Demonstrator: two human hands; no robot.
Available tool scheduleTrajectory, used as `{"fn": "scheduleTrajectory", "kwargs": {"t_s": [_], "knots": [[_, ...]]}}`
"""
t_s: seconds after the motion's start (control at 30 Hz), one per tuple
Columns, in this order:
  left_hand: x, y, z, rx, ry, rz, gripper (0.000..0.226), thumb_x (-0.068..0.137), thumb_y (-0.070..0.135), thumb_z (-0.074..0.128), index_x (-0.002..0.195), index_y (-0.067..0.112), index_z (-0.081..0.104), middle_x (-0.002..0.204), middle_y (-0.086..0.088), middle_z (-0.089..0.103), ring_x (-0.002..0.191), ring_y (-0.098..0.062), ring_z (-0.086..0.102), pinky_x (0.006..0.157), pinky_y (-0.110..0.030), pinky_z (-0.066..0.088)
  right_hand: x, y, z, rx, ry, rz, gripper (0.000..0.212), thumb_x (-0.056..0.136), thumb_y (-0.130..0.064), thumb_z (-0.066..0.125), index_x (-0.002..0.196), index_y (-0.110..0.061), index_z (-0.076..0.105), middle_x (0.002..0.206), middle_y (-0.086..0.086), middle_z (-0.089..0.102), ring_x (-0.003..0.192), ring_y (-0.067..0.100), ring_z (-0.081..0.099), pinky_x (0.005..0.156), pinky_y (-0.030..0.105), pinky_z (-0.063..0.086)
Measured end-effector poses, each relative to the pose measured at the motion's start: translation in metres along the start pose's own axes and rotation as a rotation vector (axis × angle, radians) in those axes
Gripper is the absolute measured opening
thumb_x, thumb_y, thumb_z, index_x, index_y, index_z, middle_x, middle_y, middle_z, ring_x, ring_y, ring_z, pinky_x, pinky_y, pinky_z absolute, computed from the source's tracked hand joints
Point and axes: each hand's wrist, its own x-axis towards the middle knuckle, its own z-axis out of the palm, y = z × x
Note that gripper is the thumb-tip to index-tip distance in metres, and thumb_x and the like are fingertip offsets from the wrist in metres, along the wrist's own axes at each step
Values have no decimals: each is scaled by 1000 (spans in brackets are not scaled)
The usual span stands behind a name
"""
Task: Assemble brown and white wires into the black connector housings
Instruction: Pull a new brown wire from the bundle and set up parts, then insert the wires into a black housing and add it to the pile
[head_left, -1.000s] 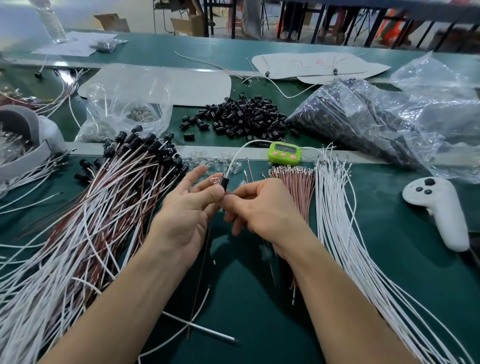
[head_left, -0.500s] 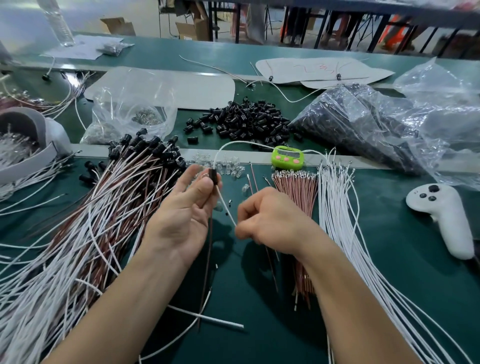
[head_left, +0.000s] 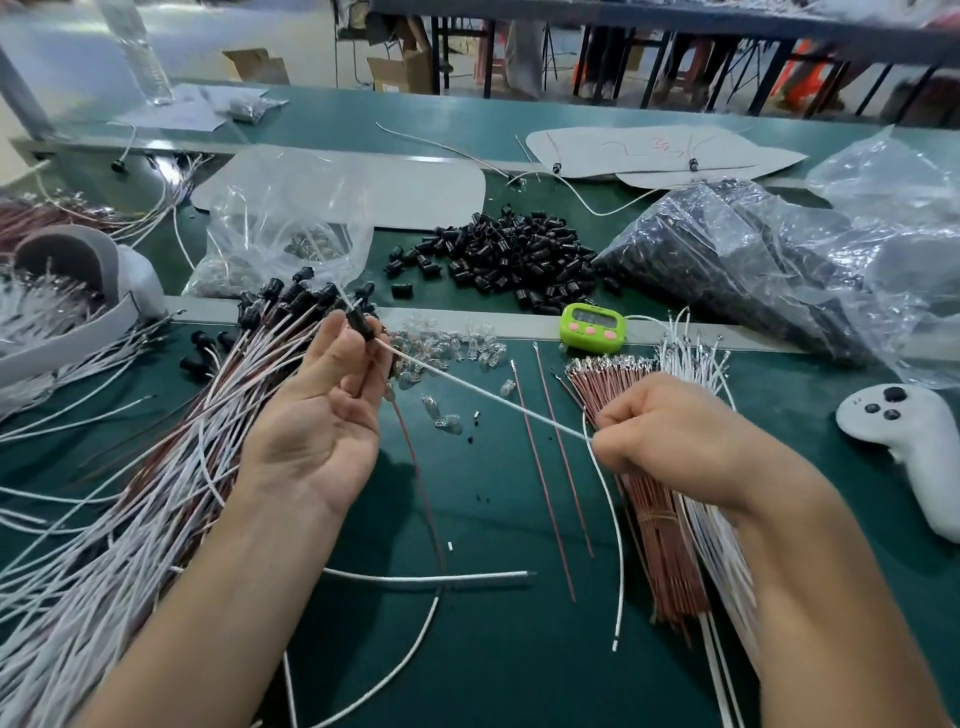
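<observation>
Bench (head_left: 493, 649): green work surface, wire stock lying on both sides of the person's arms.
Left hand (head_left: 317, 431): raised off the bench, palm turned up; thumb and fingertips pinch one black connector housing (head_left: 359, 322) at the top of the hand.
Right hand (head_left: 670, 436): clenched into a fist, knuckles up, gripping the white wire (head_left: 483, 395) at the fist's left edge.
Wire run: white wire is drawn straight and taut from the housing down to the right hand; its free tail curves on below the fist and ends beside the right forearm.
Brown wire (head_left: 410, 457): hangs from the housing area past the left palm toward the bench; whether it is seated in the housing cannot be told.
Finished pile (head_left: 156, 441): brown and white leads with black housings on their far ends, fanned across the left side, under the left forearm.
Brown stock (head_left: 602, 379): bundled, terminals pointing away, directly beneath the right hand.
White stock (head_left: 696, 353): just right of the brown stock.
Loose housings (head_left: 498, 254): black heap on the far side of the bench strip.
Glass bulbs (head_left: 447, 345): small clear pieces scattered just beyond the left fingertips.
Timer (head_left: 592, 327): green, on the strip between heap and brown stock.
Controller (head_left: 914, 441): white, at the right edge, well apart from both hands.
</observation>
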Motion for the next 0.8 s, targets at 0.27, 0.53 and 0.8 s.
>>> {"fn": "scheduleTrajectory", "kwargs": {"t_s": [0.27,0.53,0.8], "knots": [[-8,-33,3,258,-100,-5,51,70,2,71,120,11,66,99,-7,74,88,-16,74,80,-22,60,3,22,-10,-366,276,220,13,73,-43,77,67,-33,72,53,-10,61,68,9,61,59,26,44],[-12,-49,5,285,-159,-103,55,69,3,66,123,13,65,113,-12,61,101,-19,64,87,-24,59,15,-25,50,441,195,-163,35,73,-34,79,107,-32,73,84,-14,78,74,5,73,81,33,61],[-12,-46,5,611,-135,87,31,79,-10,68,99,13,72,76,4,73,71,-6,69,68,-16,57,26,-28,82,640,147,-151,23,75,-20,74,97,-22,67,68,6,75,49,17,66,49,29,50]]}}
